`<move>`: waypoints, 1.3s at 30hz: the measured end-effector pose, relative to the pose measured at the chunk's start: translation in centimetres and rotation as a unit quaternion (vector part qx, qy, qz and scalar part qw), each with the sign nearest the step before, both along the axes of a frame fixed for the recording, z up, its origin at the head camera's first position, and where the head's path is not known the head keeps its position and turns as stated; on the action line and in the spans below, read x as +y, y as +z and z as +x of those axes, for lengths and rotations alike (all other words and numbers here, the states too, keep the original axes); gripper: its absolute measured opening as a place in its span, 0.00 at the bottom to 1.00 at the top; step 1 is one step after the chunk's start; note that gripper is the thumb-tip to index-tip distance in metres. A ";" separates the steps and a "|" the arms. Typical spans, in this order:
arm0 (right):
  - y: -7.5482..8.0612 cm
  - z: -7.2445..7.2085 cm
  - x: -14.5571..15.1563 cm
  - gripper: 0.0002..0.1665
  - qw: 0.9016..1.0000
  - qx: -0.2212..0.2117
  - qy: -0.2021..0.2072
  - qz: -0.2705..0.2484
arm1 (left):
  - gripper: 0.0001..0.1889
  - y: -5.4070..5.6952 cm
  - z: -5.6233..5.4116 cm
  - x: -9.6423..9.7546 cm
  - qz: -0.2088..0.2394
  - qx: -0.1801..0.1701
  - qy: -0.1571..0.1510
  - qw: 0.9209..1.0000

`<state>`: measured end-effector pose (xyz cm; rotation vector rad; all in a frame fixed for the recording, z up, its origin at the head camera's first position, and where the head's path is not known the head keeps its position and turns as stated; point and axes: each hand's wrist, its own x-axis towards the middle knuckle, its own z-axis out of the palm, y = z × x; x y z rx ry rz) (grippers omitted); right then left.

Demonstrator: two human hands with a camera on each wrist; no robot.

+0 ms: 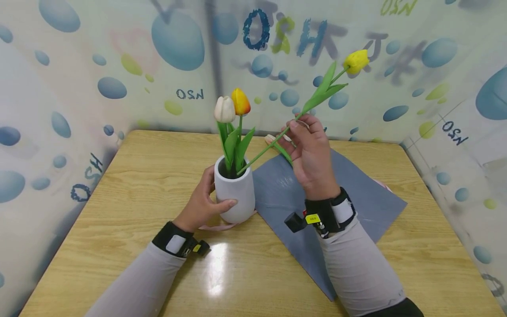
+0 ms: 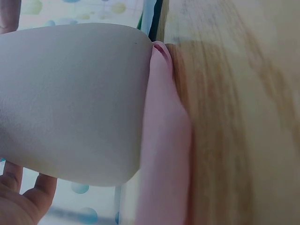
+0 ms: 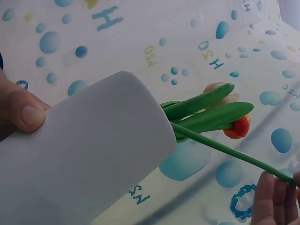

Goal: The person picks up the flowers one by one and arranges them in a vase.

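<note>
A white vase stands upright on the table, and my left hand grips its left side, thumb across the front. In it are a white tulip and an orange-yellow tulip with green leaves. My right hand pinches the stem of a yellow tulip, which slants up to the right. The lower end of that stem is inside the vase mouth, as the right wrist view shows. Behind the right hand lies another pale tulip, partly hidden.
A grey-blue wrapping sheet lies on the wooden table under the right forearm. A pink ribbon runs along the table by the vase base. A patterned curtain hangs behind the table and at both sides.
</note>
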<state>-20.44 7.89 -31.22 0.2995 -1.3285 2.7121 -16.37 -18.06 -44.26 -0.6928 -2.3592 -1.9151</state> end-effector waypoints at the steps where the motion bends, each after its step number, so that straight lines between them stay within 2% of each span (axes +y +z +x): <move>1: 0.0 0.1 -0.2 0.08 1.000 0.004 0.000 0.007 | 0.49 0.0 0.0 0.0 -0.001 0.000 0.000 1.000; 7: 0.1 0.4 -1.0 0.08 0.999 0.027 0.002 0.042 | 0.49 0.2 0.1 0.0 -0.003 0.004 0.004 1.000; 13: 0.1 1.2 -1.8 0.10 0.994 0.039 -0.007 0.099 | 0.49 0.1 0.2 0.0 -0.003 0.002 0.004 1.000; 20: -0.3 1.8 -2.7 0.10 0.984 0.057 -0.008 0.169 | 0.49 0.0 0.3 0.0 -0.005 -0.002 0.008 1.000; 27: -1.0 2.3 -3.2 0.10 0.971 0.073 0.016 0.226 | 0.48 0.0 0.0 0.0 0.000 0.008 0.006 1.000; 31: -1.6 2.6 -3.4 0.09 0.958 0.093 0.011 0.270 | 0.48 0.0 0.1 0.0 0.001 0.009 0.007 1.000; 39: -2.1 2.9 -3.4 0.09 0.918 0.108 -0.011 0.381 | 0.48 -0.1 0.1 0.0 -0.002 0.014 0.007 1.000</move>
